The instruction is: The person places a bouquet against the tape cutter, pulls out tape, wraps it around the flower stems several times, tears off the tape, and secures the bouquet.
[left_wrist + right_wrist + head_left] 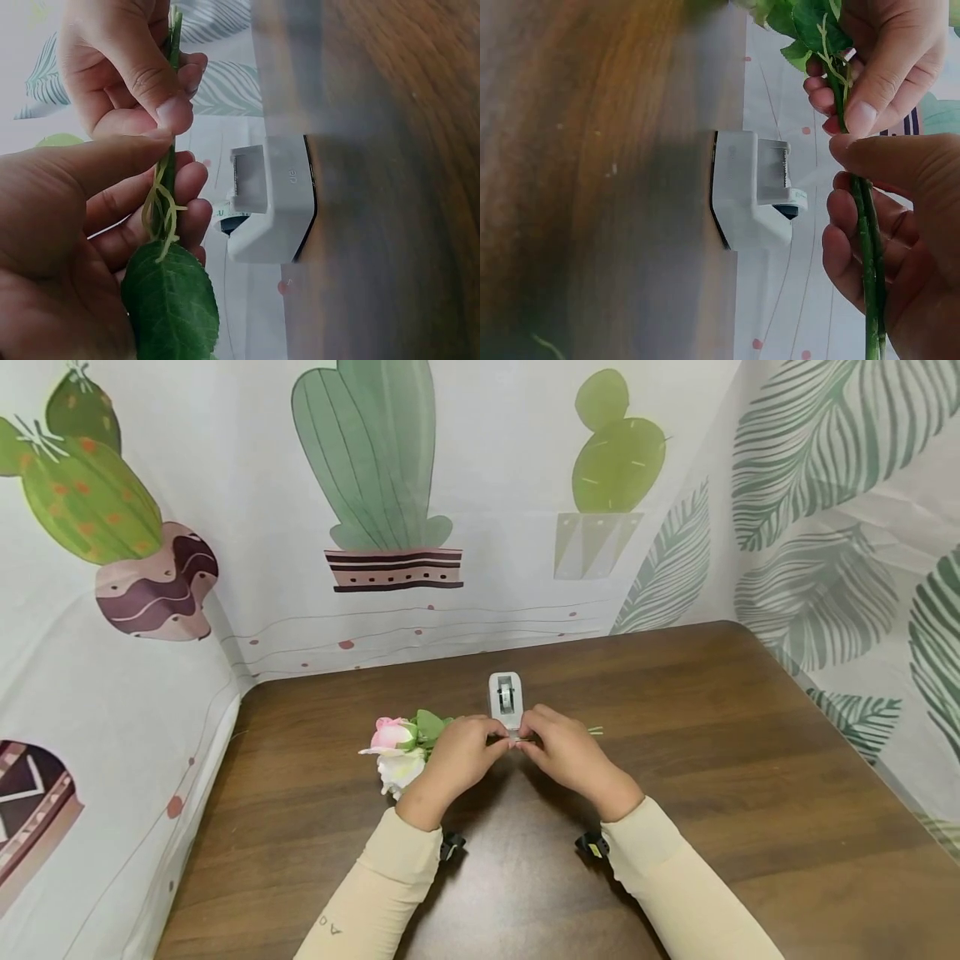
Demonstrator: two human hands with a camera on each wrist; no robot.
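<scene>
Nearest the camera, two cream sleeves come in from 6 o'clock and converge at the middle of the dark wooden table [712, 760]. The left hand [459, 757] and the right hand [567, 753] meet almost knuckle to knuckle, and between them they hold the flower stems [870, 255], a thin green bundle.

The stems' long axis runs from 9 o'clock to 3 o'clock across the person's front. The blooms, a pink rose [392, 734] above a white flower [399, 770], lie at the 9 o'clock end just beyond the left hand; the cut tips [595, 731] stick out at 3 o'clock past the right hand. So the left hand is the one nearer the heads, the right hand the one nearer the tail.

Both hands are grasping. In the left wrist view the left thumb lies along the stems with the fingers curled under, near a leaf [171, 304] and a twist of pale yellow-green tie [161, 214]. The right hand pinches the stems between thumb and forefinger next to the left thumb, and its other fingers curl round them.

Just beyond the hands, at 12 o'clock, stands a small white tape dispenser [506, 697], its cutter facing the hands. It sits close to the pinched stretch of stem, though I cannot tell if any tape is drawn out. Farthest off hangs the cactus-print backdrop [375, 485].
</scene>
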